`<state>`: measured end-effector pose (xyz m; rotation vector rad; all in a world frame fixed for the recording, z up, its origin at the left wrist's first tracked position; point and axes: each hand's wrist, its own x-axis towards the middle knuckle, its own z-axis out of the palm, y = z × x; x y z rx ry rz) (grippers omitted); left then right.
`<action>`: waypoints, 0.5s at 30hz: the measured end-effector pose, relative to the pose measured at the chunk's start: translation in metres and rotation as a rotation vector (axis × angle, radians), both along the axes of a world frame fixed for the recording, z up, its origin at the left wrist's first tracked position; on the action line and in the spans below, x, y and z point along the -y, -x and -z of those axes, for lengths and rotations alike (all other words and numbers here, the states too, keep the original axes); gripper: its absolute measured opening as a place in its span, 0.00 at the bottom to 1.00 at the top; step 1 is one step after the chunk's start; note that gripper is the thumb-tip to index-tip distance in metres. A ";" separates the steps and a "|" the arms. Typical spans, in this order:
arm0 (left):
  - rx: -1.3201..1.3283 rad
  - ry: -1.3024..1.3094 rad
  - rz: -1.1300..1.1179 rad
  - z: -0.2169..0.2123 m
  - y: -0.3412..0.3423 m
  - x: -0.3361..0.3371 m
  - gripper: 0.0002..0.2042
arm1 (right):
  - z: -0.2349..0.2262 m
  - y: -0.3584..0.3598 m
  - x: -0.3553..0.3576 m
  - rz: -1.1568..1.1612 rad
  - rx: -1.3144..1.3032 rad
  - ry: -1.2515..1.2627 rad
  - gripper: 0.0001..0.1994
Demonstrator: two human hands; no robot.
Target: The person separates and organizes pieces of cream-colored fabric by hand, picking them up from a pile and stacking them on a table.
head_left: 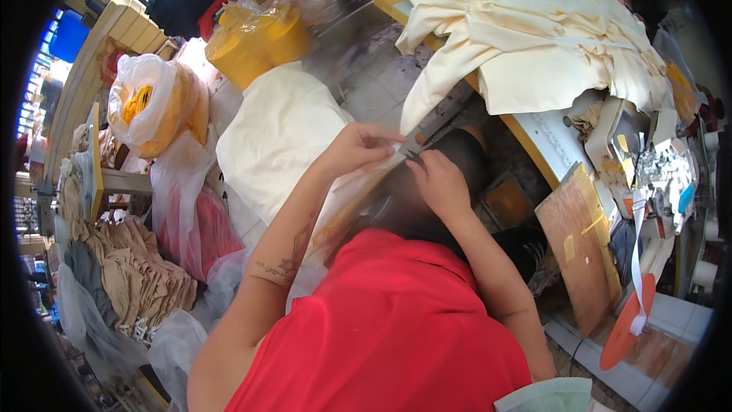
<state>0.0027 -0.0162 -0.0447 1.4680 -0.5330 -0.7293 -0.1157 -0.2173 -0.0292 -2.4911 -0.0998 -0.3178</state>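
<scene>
The left hand [358, 149] pinches the end of a narrow cream strip of cloth [358, 191] between thumb and fingertips, the grip clenched on it. The right hand [441, 183] meets it just beside, fingers curled down on the same strip, and something small and dark shows between the two hands; whether it is a pair of scissors cannot be told. The strip runs from the hands down toward the person's red shirt [396, 328], held above the lap rather than resting on anything.

Beyond the hands, a large heap of cream fabric [534, 46] spills over the edge of the tabletop [545, 145]. To the right stands a sewing machine [648, 160] with a white ribbon [637, 259] hanging from it. To the left a cream bundle [278, 137] leans near clear plastic bags of yellow cloth [156, 103], and a stack of tan garments [130, 267] lies lower left.
</scene>
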 end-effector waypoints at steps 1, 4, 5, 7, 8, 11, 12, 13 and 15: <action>-0.017 0.006 -0.001 -0.001 0.001 -0.001 0.14 | 0.002 -0.003 -0.002 -0.028 0.065 0.051 0.09; -0.061 0.029 -0.006 -0.006 0.002 0.000 0.17 | 0.001 -0.009 -0.011 -0.065 0.206 0.183 0.07; -0.071 0.038 -0.009 -0.009 0.003 0.000 0.17 | 0.003 -0.012 -0.013 -0.085 0.224 0.217 0.07; -0.073 0.020 -0.010 -0.013 0.005 0.000 0.19 | 0.006 -0.018 -0.016 -0.120 0.262 0.285 0.06; -0.064 -0.007 -0.007 -0.015 0.006 0.000 0.20 | 0.007 -0.019 -0.018 -0.128 0.247 0.294 0.06; -0.003 -0.066 -0.024 -0.021 0.005 -0.002 0.20 | 0.003 -0.021 -0.017 -0.135 0.242 0.300 0.06; 0.009 -0.067 -0.033 -0.023 0.005 -0.001 0.19 | 0.002 -0.019 -0.016 -0.126 0.262 0.289 0.06; 0.021 -0.062 -0.043 -0.023 0.005 0.000 0.18 | 0.000 -0.015 -0.013 -0.119 0.281 0.283 0.06; 0.015 -0.023 -0.059 -0.020 0.005 0.005 0.15 | -0.007 -0.004 -0.009 -0.082 0.290 0.229 0.07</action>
